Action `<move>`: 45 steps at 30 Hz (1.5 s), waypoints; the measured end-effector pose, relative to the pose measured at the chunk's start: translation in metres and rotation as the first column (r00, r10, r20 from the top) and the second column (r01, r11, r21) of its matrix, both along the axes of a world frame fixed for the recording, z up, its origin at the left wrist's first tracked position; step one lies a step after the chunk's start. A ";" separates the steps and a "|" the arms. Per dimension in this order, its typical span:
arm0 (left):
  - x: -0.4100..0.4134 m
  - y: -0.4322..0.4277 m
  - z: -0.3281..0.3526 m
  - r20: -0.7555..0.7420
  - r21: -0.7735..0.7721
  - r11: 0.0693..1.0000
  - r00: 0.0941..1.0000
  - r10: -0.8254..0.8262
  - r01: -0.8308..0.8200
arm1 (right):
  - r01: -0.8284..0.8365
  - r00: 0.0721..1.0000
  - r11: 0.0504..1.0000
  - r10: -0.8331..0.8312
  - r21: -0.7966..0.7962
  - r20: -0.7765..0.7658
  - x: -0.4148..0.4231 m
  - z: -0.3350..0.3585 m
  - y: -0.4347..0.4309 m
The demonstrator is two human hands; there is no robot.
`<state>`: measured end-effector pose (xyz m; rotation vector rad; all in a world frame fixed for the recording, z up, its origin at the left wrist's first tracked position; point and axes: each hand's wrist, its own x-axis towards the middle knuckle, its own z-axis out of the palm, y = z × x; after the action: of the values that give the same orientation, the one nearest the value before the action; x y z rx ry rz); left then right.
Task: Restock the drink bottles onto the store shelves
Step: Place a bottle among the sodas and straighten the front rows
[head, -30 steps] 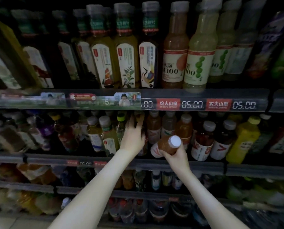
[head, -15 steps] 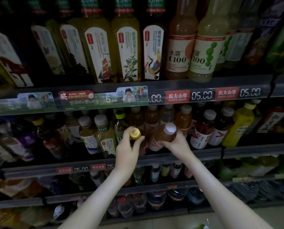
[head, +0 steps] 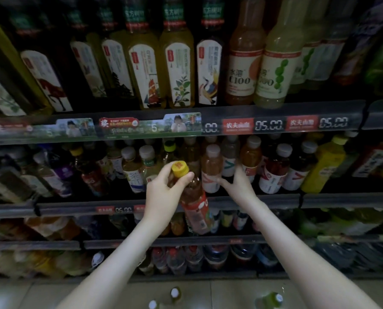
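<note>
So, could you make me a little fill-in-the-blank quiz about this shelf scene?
1. The left hand grips a bottle with a ____ cap.
2. The right hand touches an orange bottle standing on the ____.
3. The price displays read ____.
Missing words: yellow; shelf; 05.00.

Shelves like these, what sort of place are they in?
Probably a shop's drinks aisle, maybe a convenience store: stacked shelves crowded with bottled drinks, price tags along the shelf edges, and a left hand holding a yellow-capped bottle in front of them.
</note>
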<state>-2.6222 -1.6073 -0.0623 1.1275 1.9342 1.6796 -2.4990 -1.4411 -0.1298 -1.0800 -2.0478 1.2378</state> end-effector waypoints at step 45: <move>0.984 0.498 -0.017 -0.120 -0.471 0.096 0.044 -0.992 0.877 | 0.729 0.491 0.597 -0.796 -0.334 -0.353 1.012 0.048 0.239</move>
<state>-1.6387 -1.1095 -0.0797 2.0837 0.8478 0.3283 -1.4875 -1.2020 -0.0814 -1.3690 -0.8886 1.0016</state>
